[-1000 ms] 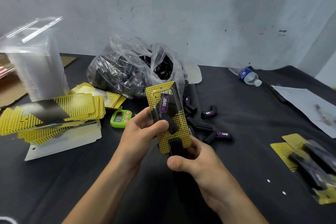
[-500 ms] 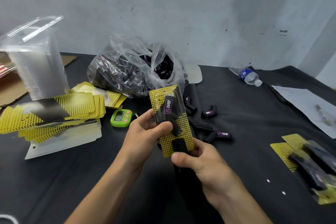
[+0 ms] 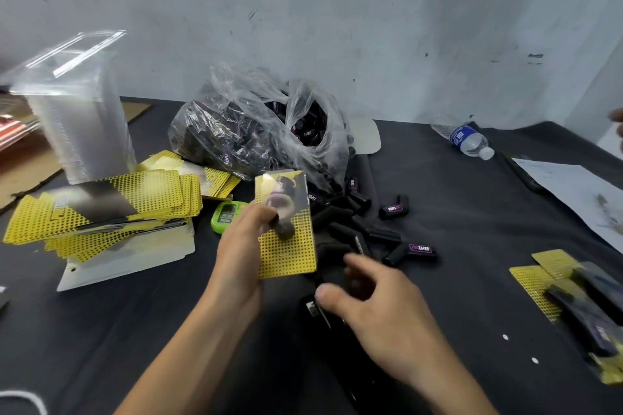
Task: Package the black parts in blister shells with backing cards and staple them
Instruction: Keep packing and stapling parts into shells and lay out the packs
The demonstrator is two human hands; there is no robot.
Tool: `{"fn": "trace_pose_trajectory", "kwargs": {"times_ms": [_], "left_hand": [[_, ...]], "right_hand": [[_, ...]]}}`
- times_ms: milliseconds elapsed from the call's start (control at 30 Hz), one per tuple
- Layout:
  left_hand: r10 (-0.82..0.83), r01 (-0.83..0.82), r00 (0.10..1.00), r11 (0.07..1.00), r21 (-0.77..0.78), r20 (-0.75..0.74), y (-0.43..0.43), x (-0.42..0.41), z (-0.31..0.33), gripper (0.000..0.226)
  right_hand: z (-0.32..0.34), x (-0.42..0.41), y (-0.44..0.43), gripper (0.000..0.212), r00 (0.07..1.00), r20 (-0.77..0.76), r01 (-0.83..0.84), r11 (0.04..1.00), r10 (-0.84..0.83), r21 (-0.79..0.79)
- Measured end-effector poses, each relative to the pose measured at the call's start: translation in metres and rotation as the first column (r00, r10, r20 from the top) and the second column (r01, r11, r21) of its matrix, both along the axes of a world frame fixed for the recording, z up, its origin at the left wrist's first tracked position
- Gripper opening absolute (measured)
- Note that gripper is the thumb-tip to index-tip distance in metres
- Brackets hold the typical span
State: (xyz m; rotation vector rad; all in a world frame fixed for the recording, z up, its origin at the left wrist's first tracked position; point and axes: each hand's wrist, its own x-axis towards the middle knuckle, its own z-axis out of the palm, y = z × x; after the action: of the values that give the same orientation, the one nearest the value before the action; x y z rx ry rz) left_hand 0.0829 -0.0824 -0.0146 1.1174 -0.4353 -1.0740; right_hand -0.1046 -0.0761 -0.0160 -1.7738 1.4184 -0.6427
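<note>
Dark table [image 3: 472,229], centre frame: blister pack [image 3: 286,239] being pinched in left hand [image 3: 241,246], right hand [image 3: 381,307] being held slack and empty over stapler [image 3: 313,308]; edges best kept flush.

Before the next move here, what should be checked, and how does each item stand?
1. Left hand grips the package: ok.
2. Black part sits on the card under its shell: ok, though blurred.
3. Staples driven in: cannot tell, blur.
4. Right hand free, fingers spread above the stapler: ok.
5. Finished packs lie at the right for the drop-off: ok.
</note>
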Motion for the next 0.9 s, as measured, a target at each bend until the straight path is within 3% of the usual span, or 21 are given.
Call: {"fn": "trace_pose_trajectory", "kwargs": {"times_ms": [33, 100, 233, 367, 500, 567, 733, 900], "left_hand": [[-0.032, 0.032, 0.999, 0.999, -0.017, 0.027, 0.002, -0.002, 0.002, 0.024], [-0.114, 0.12, 0.987, 0.991, -0.054, 0.114, 0.004, -0.007, 0.004, 0.022], [-0.273, 0.316, 0.915, 0.942, -0.109, 0.296, 0.008, -0.017, 0.005, 0.035], [-0.271, 0.322, 0.905, 0.94, -0.111, 0.328, 0.009, -0.022, 0.003, 0.041], [-0.312, 0.343, 0.873, 0.939, -0.018, 0.374, 0.01, -0.015, 0.006, 0.017], [-0.317, 0.334, 0.858, 0.942, 0.031, 0.404, 0.01, -0.015, 0.004, 0.026], [-0.246, 0.257, 0.898, 0.966, 0.019, 0.365, 0.007, -0.015, 0.002, 0.024], [-0.239, 0.259, 0.905, 0.966, -0.009, 0.351, 0.009, -0.022, 0.005, 0.034]], "right_hand": [[-0.002, -0.001, -0.003, 0.066, 0.992, 0.119, 0.049, 0.997, -0.041, -0.059], [-0.002, 0.0, -0.009, 0.028, 0.92, 0.39, 0.043, 0.999, -0.04, 0.002], [-0.002, 0.007, -0.007, 0.006, 0.823, 0.567, -0.028, 0.997, -0.02, 0.075], [-0.005, 0.004, -0.012, 0.016, 0.726, 0.674, 0.074, 0.99, -0.138, 0.122], [-0.008, 0.0, -0.021, 0.015, 0.619, 0.749, 0.175, 0.971, -0.236, 0.162], [-0.012, 0.002, -0.022, 0.019, 0.595, 0.756, 0.176, 0.962, -0.272, 0.208], [-0.016, 0.007, -0.024, 0.02, 0.671, 0.718, 0.033, 0.975, -0.184, 0.219], [-0.017, 0.006, -0.028, 0.019, 0.691, 0.691, 0.099, 0.975, -0.21, 0.197]]}}
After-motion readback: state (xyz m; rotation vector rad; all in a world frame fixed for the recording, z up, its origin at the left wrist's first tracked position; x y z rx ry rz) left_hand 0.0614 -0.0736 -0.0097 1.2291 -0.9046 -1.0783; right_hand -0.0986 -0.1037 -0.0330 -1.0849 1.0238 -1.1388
